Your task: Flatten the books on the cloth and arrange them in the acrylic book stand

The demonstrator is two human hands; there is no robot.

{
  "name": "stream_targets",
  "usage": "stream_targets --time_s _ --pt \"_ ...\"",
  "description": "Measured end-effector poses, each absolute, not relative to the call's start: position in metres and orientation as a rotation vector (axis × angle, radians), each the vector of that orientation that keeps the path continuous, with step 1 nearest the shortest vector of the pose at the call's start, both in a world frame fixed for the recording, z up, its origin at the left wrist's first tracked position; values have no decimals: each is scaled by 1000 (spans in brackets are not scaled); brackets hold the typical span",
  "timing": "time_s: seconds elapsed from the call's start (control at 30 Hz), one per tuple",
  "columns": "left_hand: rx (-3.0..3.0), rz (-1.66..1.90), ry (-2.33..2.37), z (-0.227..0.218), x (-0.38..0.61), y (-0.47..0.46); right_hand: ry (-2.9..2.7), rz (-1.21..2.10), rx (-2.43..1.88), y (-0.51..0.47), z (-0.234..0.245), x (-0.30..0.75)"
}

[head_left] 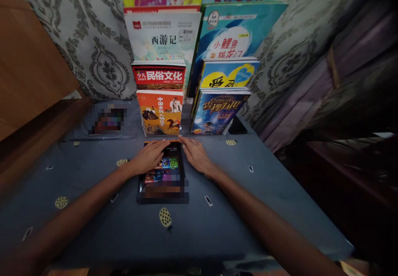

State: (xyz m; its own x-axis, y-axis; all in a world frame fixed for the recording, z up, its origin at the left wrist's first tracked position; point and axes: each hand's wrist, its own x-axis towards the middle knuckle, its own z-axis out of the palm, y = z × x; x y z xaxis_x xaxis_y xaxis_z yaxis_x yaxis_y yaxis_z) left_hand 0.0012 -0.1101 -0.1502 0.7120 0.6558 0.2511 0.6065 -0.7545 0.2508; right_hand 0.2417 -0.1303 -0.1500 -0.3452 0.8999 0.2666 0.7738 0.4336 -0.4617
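Note:
A dark book (163, 175) with colourful cover squares lies flat on the blue-grey cloth (93, 209). My left hand (151, 155) rests flat on the book's upper left part, fingers stretched out toward its top edge. My right hand (195, 153) lies flat at the book's upper right edge, fingers spread and pointing toward the left hand. Neither hand grips anything. Just beyond the hands stands a tiered rack of books, the nearest an orange book (161, 112) and a dark blue book (217, 110).
More books rise in rows behind: a red one (158, 76), a yellow-blue one (228, 73), a white one (161, 35) and a teal one (236, 31). Patterned wallpaper (93, 39) backs the rack. A wooden board (27, 64) stands at the left. Dark furniture (351, 102) is at the right.

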Motion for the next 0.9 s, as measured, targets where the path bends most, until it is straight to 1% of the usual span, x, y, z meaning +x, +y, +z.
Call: stream_targets --time_s 0.2,0.63,0.77,0.9 --pt "2775 428 742 -143 12 -127 -2215 370 -1440 -128 -151 242" --pt "2649 234 417 -121 13 -221 -2226 264 -1478 -134 -153 236" --pt "2632 266 457 -120 11 -219 -2258 259 -1455 -134 -153 237" --pt "2680 357 736 -127 -8 -182 -2268 251 -1443 -134 -153 237"
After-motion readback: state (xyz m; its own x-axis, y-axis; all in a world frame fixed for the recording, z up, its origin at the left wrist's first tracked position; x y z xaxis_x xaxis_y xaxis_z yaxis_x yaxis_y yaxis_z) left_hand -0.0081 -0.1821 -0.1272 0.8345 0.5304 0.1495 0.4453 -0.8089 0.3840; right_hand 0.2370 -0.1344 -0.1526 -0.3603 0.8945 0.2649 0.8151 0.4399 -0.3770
